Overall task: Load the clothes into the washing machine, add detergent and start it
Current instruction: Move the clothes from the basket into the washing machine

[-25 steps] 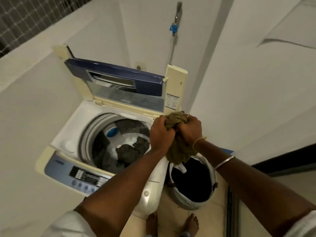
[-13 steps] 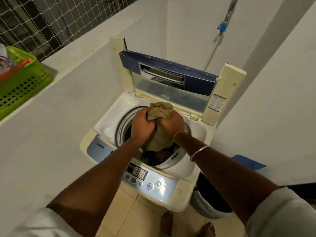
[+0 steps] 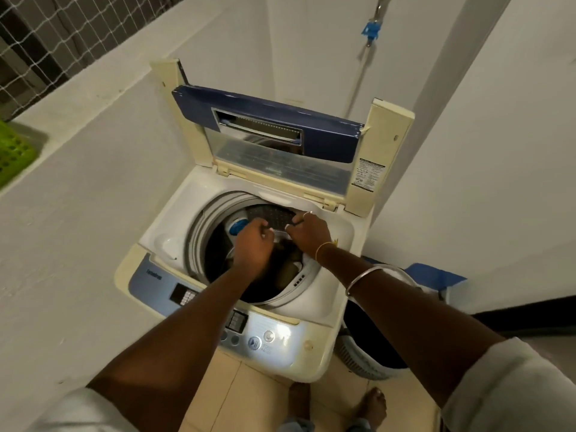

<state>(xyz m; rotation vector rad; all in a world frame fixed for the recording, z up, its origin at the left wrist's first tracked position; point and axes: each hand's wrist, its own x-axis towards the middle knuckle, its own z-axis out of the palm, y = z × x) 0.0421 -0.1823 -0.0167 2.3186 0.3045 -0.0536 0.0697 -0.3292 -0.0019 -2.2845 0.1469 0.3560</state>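
Observation:
The top-loading washing machine point(image 3: 314, 310) stands in a white corner with its blue lid point(image 3: 265, 115) raised. An olive-brown garment point(image 3: 289, 270) lies in the dark drum point(image 3: 199, 235) on top of other dark clothes. My left hand point(image 3: 254, 244) hovers over the drum's middle, its fingers loosely curled and holding nothing. My right hand point(image 3: 308, 230) is over the drum's far right rim, fingers bent downward, also holding nothing. The control panel point(image 3: 265, 336) with round buttons faces me at the front.
A white laundry basket point(image 3: 367, 364) with a dark inside stands on the floor right of the machine, partly hidden by my right arm. A green crate point(image 3: 12, 151) sits on the ledge at left. A tap with a blue tag point(image 3: 371, 29) hangs on the wall behind. My bare feet point(image 3: 371, 403) are on the tiles.
Both hands carried the olive garment from above the basket to over the drum and let go of it. It now lies inside the drum.

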